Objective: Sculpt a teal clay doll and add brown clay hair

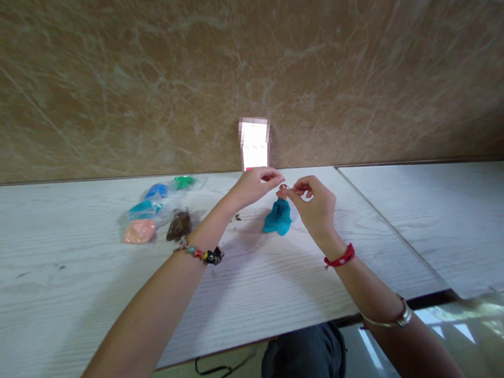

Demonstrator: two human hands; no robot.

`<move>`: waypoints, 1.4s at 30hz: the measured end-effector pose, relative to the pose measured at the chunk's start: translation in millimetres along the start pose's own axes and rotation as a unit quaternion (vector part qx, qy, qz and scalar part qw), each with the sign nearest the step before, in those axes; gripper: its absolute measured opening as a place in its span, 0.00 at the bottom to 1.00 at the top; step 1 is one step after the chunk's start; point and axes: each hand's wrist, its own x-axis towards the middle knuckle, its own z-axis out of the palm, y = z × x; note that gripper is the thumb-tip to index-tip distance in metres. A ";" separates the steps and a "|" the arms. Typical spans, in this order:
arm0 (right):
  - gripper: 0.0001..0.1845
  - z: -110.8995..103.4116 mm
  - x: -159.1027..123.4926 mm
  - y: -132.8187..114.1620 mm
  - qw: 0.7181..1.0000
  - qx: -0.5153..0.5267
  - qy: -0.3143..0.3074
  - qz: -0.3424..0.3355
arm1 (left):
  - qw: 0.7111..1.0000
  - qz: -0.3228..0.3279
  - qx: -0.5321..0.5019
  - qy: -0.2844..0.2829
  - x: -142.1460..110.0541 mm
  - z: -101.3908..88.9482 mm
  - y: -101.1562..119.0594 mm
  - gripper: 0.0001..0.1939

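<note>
Teal modelling clay lump (278, 218) stands on the pale wood-grain table (72, 279), directly below both hands. Left hand (255, 184) and right hand (316, 205) each pinch a tiny piece between fingertips, just above the lump; what it is cannot be told. Judged soft, light and easily dented, the lump is best gripped low on its sides. Bagged clay pieces (155, 213) lie to the left.

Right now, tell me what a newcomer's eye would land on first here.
Two hands meet mid-table: the left hand and right hand pinch a tiny piece between their fingertips, above a teal clay lump. To the left lie coloured clay packets; a blurred phone leans on the wall behind.
</note>
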 end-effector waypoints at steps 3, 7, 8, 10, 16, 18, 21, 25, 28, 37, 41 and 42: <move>0.11 -0.5 0.9 0.0 1.000 -0.004 0.010 0.000 | 1.000 -0.002 -0.003 -0.003 0.0 -0.4 1.1 0.10; 0.09 -0.2 1.9 1.5 1.000 -0.005 0.017 0.005 | 0.999 0.017 -0.008 -0.030 0.0 -0.6 -0.2 0.09; 0.09 0.0 2.0 1.8 1.000 -0.004 0.014 0.006 | 0.999 0.020 -0.009 -0.034 0.0 -0.5 -1.1 0.09; 0.09 0.6 1.9 1.9 1.000 -0.001 0.005 0.006 | 0.999 0.022 -0.010 -0.037 -0.1 -0.5 -2.7 0.08; 0.10 1.1 1.1 -0.3 1.000 0.000 -0.010 0.005 | 0.999 0.019 -0.010 -0.038 0.0 -0.6 -3.0 0.10; 0.10 0.9 1.1 -0.6 1.000 0.002 -0.009 0.001 | 0.999 0.016 -0.009 -0.038 0.3 -0.5 -2.6 0.10; 0.10 0.8 1.4 -0.6 1.000 0.005 -0.011 0.002 | 0.999 0.013 -0.008 -0.037 0.8 0.3 -3.2 0.11; 0.11 1.1 1.4 0.0 1.000 0.002 -0.018 0.008 | 0.999 0.010 -0.012 -0.034 1.2 2.2 -3.9 0.10; 0.11 1.5 0.9 0.9 1.000 0.002 -0.021 0.005 | 1.000 0.000 -0.017 -0.026 1.2 3.6 -1.9 0.09; 0.11 1.7 0.0 2.3 0.999 0.002 -0.035 0.006 | 0.999 -0.041 -0.028 -0.003 0.1 6.6 6.1 0.07; 0.10 1.6 0.3 3.2 0.999 -0.009 -0.047 0.016 | 0.998 -0.056 -0.042 0.001 0.2 8.3 6.1 0.06; 0.10 1.6 0.3 3.3 0.999 -0.012 -0.049 0.018 | 0.997 -0.060 -0.042 0.003 0.3 8.5 6.1 0.06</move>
